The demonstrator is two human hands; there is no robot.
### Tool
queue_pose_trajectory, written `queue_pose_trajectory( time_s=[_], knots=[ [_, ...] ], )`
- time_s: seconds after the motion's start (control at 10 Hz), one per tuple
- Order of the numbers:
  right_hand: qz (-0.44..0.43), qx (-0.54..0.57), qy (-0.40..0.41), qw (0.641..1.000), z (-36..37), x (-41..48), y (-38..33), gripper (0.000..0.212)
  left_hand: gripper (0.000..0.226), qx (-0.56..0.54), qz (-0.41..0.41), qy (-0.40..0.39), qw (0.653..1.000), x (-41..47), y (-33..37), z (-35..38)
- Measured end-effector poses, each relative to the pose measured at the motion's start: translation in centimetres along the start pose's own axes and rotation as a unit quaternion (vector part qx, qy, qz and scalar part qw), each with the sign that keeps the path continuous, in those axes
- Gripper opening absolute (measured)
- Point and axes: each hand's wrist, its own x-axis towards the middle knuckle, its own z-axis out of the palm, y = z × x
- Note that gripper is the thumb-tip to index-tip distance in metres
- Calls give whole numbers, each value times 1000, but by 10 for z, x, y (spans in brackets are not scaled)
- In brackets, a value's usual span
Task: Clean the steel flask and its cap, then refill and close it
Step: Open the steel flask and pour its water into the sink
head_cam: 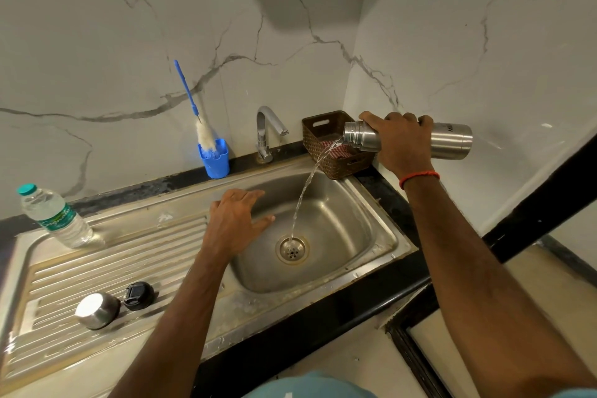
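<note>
The right hand (pixel 399 139) is wrapped around the middle of the steel flask (pixel 452 140), holding it nearly level above the back right corner of the sink (pixel 361 229), mouth pointing left and a little down. A thin stream of water (pixel 305 192) arcs from the mouth and lands at the drain (pixel 291 249). The left hand (pixel 235 220) holds nothing; its fingers are loosely spread and it rests at the basin's left rim. On the ribbed drainboard (pixel 106 255) lie the steel cap (pixel 97 310) and, just beside it, a black stopper (pixel 138 295). A plastic water bottle (pixel 55 216) stands at the drainboard's far left. Behind the sink are a blue cup (pixel 214 160) holding a bottle brush (pixel 193 107), the tap (pixel 268 132) and a brown basket (pixel 332 142).
</note>
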Motion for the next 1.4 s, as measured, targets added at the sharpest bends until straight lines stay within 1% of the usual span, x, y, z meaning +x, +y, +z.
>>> queue_pose_trajectory(
  time_s=[0.7, 1.1, 1.4],
  knots=[
    [7, -12, -2, 1000, 1, -3, 8, 71, 70, -6, 1, -3, 1000, -3, 2, 4],
    [3, -19, 22, 1000, 0, -3, 8, 66, 68, -6, 17, -7, 1000, -6, 7, 7],
    [10, -27, 11, 1000, 1, -7, 12, 69, 69, -7, 10, -12, 1000, -5, 7, 6]
  ],
)
